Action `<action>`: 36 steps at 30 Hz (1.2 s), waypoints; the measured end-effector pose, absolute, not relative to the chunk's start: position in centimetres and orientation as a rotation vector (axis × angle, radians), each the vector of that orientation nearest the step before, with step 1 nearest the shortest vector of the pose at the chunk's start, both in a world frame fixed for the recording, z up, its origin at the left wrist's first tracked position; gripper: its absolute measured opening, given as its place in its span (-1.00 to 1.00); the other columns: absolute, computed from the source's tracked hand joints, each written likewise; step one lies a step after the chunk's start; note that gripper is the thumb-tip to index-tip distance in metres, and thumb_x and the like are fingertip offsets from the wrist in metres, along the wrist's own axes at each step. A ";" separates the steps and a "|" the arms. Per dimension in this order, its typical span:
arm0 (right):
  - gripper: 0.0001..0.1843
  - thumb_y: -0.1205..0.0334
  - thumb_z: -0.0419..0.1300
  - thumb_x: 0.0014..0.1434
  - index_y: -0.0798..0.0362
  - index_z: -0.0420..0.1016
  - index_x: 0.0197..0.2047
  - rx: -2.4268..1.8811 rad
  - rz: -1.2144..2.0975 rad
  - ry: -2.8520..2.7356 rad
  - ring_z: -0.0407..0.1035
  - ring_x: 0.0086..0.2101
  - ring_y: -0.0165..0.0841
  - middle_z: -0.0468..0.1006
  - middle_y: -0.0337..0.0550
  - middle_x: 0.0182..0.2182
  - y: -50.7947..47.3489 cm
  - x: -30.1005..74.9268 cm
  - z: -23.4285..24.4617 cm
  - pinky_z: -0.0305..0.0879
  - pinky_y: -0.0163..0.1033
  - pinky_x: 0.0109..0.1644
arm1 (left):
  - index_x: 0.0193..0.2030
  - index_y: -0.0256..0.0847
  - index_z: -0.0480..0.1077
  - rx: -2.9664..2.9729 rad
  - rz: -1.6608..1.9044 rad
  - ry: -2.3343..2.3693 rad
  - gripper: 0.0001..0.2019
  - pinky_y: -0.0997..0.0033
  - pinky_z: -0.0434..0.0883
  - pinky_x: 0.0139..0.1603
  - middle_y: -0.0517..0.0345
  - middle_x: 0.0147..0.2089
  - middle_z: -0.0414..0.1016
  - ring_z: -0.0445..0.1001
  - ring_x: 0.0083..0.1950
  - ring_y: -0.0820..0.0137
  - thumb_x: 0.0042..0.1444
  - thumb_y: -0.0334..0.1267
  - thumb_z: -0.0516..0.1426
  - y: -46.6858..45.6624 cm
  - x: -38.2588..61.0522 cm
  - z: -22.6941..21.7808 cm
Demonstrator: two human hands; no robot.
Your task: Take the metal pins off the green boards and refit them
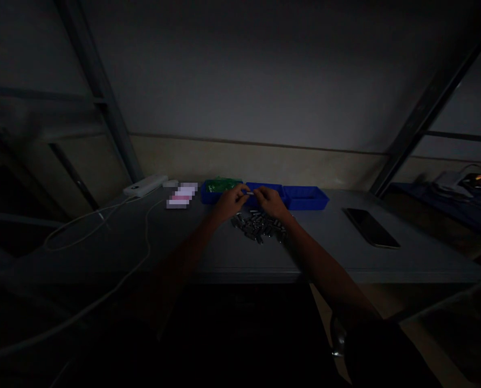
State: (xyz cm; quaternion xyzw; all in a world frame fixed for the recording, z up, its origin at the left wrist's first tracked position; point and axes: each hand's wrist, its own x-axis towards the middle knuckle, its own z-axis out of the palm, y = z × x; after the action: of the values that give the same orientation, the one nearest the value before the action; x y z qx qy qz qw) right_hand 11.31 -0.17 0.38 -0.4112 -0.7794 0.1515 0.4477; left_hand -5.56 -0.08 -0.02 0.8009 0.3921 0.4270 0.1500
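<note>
Between the fingertips of my left hand (233, 201) and my right hand (269, 201) is a small, light, rod-like metal piece (249, 193). Both hands are closed in a pinch, one at each end of it. Its exact kind is too small and dark to make out. Just below my hands, a loose pile of small shiny metal pieces (259, 226) lies on the grey table (240, 264). Behind my hands stand a blue bin holding green plastic wrapping (222, 185) and a middle blue bin (279, 189), partly hidden by my fingers.
Another blue bin (307, 198) adjoins on the right. A dark phone (370, 227) lies further right. On the left are a lit, blurred-out screen (181, 195) and a white power strip (145, 186); a white cable (148, 237) runs over the table edge. Metal posts rise at both sides.
</note>
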 end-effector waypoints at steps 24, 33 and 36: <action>-0.74 0.10 0.00 0.18 0.10 0.38 -0.28 -1.028 0.280 -1.979 0.19 -0.53 -0.42 0.36 -0.26 -0.57 -0.7 11.2 0.6 0.07 -0.32 -0.42 | -0.37 -0.22 0.35 2.302 1.268 1.243 -0.74 0.44 0.28 -0.38 0.20 -0.50 0.40 0.40 -0.43 0.42 0.17 -0.12 -0.04 -0.5 -5.3 0.4; -0.69 0.12 -0.05 0.21 0.11 0.37 -0.41 -1.024 0.258 -1.961 0.24 -0.47 -0.41 0.38 -0.23 -0.53 -0.7 11.2 0.9 0.07 -0.33 -0.39 | -0.15 -0.21 0.32 2.291 1.287 1.119 -0.78 0.50 0.26 -0.44 0.25 -0.52 0.34 0.37 -0.46 0.45 0.09 -0.18 0.06 -0.6 -5.2 0.4; -0.66 0.06 -0.05 0.21 0.11 0.37 -0.41 -1.038 0.276 -1.952 0.22 -0.50 -0.42 0.37 -0.24 -0.55 -0.6 11.3 0.8 0.06 -0.33 -0.41 | -0.18 -0.21 0.33 2.304 1.302 1.149 -0.82 0.50 0.25 -0.44 0.27 -0.54 0.32 0.35 -0.48 0.46 0.08 -0.22 0.07 -0.4 -5.2 0.4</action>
State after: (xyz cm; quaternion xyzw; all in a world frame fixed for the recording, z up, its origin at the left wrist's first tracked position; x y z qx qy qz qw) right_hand 11.26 -0.58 0.77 -0.4180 -0.7864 0.1111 0.4411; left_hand -5.20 -0.45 0.36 0.7921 0.3948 0.4475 0.1280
